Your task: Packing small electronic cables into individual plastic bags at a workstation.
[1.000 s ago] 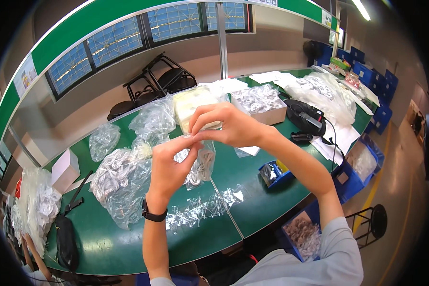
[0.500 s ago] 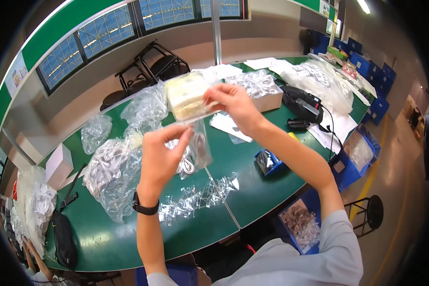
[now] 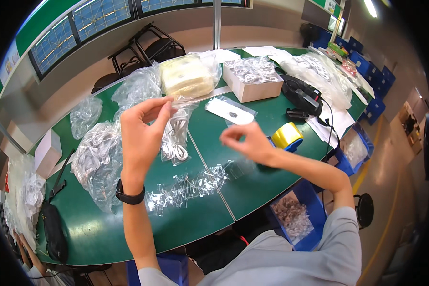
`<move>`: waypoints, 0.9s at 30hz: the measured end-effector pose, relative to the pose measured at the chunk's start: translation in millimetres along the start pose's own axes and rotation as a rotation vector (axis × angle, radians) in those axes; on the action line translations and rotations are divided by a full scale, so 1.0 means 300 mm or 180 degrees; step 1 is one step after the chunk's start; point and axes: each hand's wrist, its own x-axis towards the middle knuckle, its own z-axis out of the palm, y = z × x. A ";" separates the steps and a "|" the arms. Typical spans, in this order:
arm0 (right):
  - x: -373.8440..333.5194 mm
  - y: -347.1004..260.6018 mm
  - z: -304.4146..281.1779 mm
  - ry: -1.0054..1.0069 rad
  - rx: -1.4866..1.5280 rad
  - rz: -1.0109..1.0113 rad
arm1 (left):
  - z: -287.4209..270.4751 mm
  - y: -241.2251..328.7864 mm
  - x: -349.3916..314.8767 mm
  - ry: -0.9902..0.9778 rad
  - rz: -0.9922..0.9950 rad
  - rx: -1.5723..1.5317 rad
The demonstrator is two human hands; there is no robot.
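Observation:
My left hand (image 3: 143, 128) is raised above the green table (image 3: 252, 186) and pinches the top of a small clear bag holding a coiled white cable (image 3: 176, 136), which hangs down from my fingers. A black watch sits on that wrist. My right hand (image 3: 248, 140) hovers lower, to the right of the bag, with its fingers pinched together; I cannot tell whether anything is between them. Below both hands a heap of small empty clear bags (image 3: 188, 183) lies on the table.
Big clear bags of white cables (image 3: 97, 159) lie at the left. A cream stack in plastic (image 3: 186, 76) and a white box of cables (image 3: 252, 81) stand behind. A yellow tape roll (image 3: 287, 136), a black device (image 3: 302, 95) and a blue bin of parts (image 3: 295, 219) are at the right.
My right hand has let go of the bag's top and dropped down to the right. The left hand now holds the hanging bag alone.

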 end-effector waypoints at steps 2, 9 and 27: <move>-0.078 0.029 0.036 -0.0136 -0.0515 -0.0370 | 0.004 0.000 0.000 -0.0031 -0.0051 -0.0092; -0.197 0.080 0.100 -0.0423 -0.1817 -0.1426 | 0.021 -0.016 0.000 -0.0088 -0.0242 -0.0285; -0.206 -0.035 0.005 -0.0541 -0.0272 -0.0493 | 0.026 -0.019 -0.005 -0.0027 -0.0191 -0.0426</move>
